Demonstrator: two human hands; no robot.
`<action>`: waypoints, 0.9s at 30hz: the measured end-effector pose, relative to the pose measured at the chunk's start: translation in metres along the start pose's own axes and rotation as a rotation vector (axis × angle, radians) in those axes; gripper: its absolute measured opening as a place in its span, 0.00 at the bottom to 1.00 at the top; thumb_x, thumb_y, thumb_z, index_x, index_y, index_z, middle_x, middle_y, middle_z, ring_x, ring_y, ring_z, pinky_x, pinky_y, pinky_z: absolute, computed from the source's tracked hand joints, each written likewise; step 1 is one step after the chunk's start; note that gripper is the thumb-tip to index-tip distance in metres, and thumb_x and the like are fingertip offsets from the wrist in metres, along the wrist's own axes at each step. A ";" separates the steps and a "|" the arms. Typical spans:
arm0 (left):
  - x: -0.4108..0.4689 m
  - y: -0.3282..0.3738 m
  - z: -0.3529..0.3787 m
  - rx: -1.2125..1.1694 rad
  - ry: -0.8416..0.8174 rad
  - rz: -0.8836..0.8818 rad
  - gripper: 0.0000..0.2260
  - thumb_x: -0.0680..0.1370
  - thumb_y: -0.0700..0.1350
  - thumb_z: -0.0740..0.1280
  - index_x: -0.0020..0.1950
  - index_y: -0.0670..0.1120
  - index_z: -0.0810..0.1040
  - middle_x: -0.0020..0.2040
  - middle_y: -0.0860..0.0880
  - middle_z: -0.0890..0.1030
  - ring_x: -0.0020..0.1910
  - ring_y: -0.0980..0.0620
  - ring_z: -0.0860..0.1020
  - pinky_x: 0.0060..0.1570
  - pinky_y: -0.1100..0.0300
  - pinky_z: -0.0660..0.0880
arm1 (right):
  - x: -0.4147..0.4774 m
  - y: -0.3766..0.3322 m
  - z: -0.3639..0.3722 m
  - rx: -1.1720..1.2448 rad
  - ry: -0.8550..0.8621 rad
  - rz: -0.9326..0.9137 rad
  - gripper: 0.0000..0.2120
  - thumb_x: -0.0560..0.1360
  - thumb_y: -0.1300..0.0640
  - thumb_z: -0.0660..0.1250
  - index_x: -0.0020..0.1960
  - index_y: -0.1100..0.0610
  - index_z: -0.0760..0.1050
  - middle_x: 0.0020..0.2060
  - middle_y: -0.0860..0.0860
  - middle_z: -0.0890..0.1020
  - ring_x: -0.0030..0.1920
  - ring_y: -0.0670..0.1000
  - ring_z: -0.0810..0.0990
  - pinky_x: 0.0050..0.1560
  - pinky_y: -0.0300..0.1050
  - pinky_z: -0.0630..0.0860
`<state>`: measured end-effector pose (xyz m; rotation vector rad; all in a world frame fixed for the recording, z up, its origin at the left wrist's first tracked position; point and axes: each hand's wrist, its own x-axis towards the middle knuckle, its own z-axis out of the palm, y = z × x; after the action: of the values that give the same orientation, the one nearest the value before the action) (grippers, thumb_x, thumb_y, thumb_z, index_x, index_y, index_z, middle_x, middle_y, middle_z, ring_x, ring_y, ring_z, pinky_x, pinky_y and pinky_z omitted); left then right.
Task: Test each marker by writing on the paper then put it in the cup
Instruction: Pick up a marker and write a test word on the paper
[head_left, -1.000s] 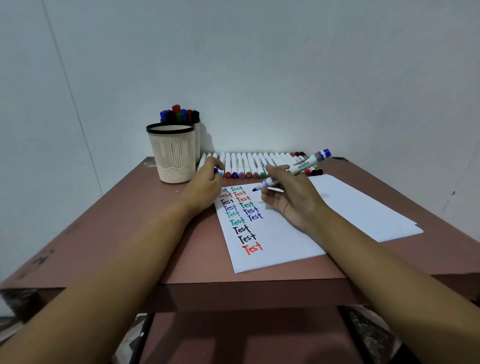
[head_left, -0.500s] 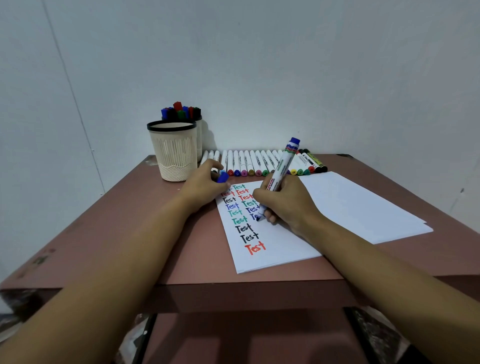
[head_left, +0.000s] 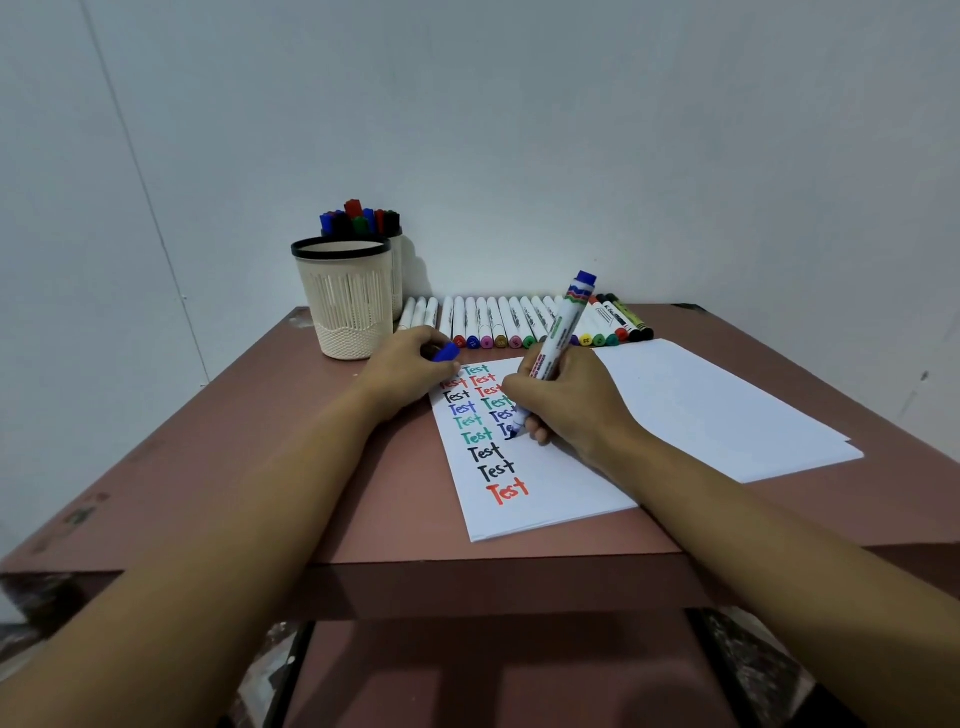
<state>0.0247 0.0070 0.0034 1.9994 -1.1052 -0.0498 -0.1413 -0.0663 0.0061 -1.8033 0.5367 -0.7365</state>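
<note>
Head view: right hand (head_left: 566, 400) curled round blue marker (head_left: 563, 332), barrel tilted up and away, tip down on paper (head_left: 545, 493) in second column of "Test" words. Left hand (head_left: 410, 364) pinches blue cap (head_left: 447, 353) at paper's top-left corner. Cream cup (head_left: 345, 301) stands far left on table (head_left: 311, 467), beside row of markers (head_left: 498, 325). Rear cup (head_left: 397, 270) holds markers.
</note>
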 end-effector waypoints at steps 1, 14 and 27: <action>0.000 0.000 0.000 0.000 -0.002 0.002 0.12 0.74 0.43 0.70 0.56 0.44 0.77 0.46 0.51 0.75 0.40 0.57 0.71 0.34 0.71 0.63 | 0.000 0.000 0.000 0.016 -0.002 0.005 0.10 0.71 0.66 0.65 0.32 0.60 0.69 0.23 0.55 0.74 0.21 0.48 0.72 0.25 0.39 0.70; -0.001 0.001 -0.001 0.005 -0.016 0.003 0.12 0.74 0.43 0.69 0.57 0.44 0.76 0.47 0.51 0.74 0.37 0.61 0.70 0.32 0.73 0.62 | -0.004 -0.003 0.000 -0.046 -0.055 -0.010 0.14 0.71 0.66 0.63 0.27 0.60 0.68 0.19 0.53 0.74 0.19 0.48 0.69 0.23 0.37 0.66; 0.000 0.001 0.000 -0.007 -0.027 -0.003 0.12 0.75 0.43 0.69 0.57 0.44 0.76 0.46 0.51 0.74 0.37 0.61 0.70 0.33 0.71 0.63 | -0.002 0.000 0.000 -0.057 0.025 -0.025 0.10 0.71 0.64 0.65 0.32 0.60 0.69 0.23 0.56 0.75 0.19 0.46 0.71 0.23 0.38 0.68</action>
<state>0.0241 0.0074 0.0039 1.9998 -1.1176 -0.0823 -0.1424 -0.0653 0.0057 -1.8588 0.5579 -0.7690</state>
